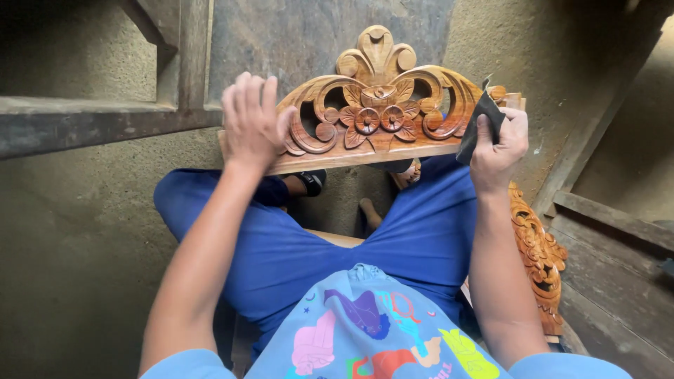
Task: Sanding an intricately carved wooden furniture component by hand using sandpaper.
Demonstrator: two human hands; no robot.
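A carved wooden crest panel (375,112) with flowers and scrolls stands upright across my knees. My left hand (251,121) rests on its left end, fingers wrapped over the top edge, steadying it. My right hand (500,140) is at the panel's right end and pinches a folded dark sheet of sandpaper (480,125) against the carving there. I sit with legs in blue trousers (414,238) apart.
A second carved wooden piece (539,256) leans beside my right leg. Rough wooden planks (618,260) lie at the right, a wooden frame (105,119) runs at the upper left. The floor (77,267) is bare concrete.
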